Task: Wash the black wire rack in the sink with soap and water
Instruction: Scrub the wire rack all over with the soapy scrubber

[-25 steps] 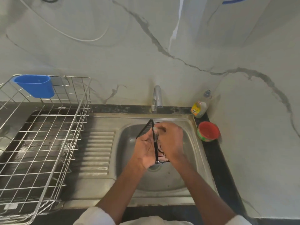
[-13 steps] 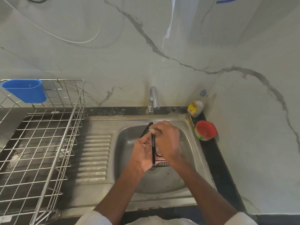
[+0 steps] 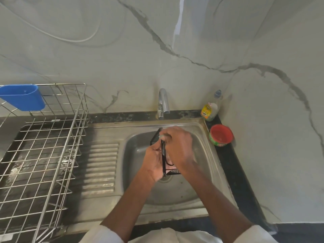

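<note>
The black wire rack (image 3: 164, 155) stands on edge over the steel sink (image 3: 140, 195), below the tap (image 3: 163, 102). My left hand (image 3: 153, 163) grips the rack from its left side. My right hand (image 3: 178, 148) covers the rack's right side, fingers curled over its top edge. Most of the rack is hidden between the two hands; only a ribbed corner at the top left and another at the bottom right show. Whether water runs from the tap cannot be made out.
A dish soap bottle (image 3: 210, 109) and a red-topped tub (image 3: 221, 135) stand at the sink's right back corner. A large steel wire drying rack (image 3: 42, 155) with a blue plastic cup (image 3: 22, 97) fills the left drainboard. Marble wall is close behind.
Both hands stay on the rack over the basin. My right hand has slid a little along the rack's right side and is blurred; the camera view shifted slightly.
</note>
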Motion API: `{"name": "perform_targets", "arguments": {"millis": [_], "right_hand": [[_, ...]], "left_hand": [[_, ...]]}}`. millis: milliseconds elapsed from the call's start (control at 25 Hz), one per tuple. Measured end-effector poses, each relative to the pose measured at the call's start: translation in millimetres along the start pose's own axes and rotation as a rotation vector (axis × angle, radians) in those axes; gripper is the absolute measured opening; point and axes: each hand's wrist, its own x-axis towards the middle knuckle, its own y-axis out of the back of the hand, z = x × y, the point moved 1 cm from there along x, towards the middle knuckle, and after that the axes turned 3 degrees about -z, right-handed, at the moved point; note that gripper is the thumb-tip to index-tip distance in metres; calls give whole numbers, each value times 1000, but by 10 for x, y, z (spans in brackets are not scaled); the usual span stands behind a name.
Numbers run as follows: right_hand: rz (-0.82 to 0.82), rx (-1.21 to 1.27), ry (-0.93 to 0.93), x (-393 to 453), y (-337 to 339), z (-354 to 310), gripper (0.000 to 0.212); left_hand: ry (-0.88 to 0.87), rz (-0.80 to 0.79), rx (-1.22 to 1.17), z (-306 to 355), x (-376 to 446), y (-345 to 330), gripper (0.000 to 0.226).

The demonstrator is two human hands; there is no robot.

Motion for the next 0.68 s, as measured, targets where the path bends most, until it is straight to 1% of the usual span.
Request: {"name": "perform_targets", "arguments": {"millis": [40,80,160,200,280,320,360,440,480,520,600,680], "right_hand": [[-36,-6,7,-68,3,14,29],[-34,-5,1,-107,18,16,29],[34,-3,-9,-104,23,13,28],[43,-6,16,-124,7,12,28],[8,-5,78,-255,-68,60,30],[9,15,81,-316,-91,89,30],[14,37,83,-351,-103,124,27],[14,56,174,-427,-119,129,25],[-17,49,224,-476,-133,96,26],[-44,57,235,-501,-138,45,27],[-19,72,175,-394,-146,-38,29],[16,55,83,-196,-145,-126,29]], "left_hand": [[-4,0,-19,7,-2,2,41],[-12,13,-29,-5,10,7,49],[-24,72,-21,-36,18,7,63],[-24,92,-27,-43,17,21,69],[-42,95,-30,11,26,58,86],[-57,98,-29,52,40,88,92],[-73,112,-36,78,49,121,95],[-84,112,-66,85,76,193,100],[-77,104,-67,83,88,218,103],[-72,95,-66,79,76,213,107],[-92,91,-50,54,29,183,104],[-83,51,-46,14,-10,129,99]]}}
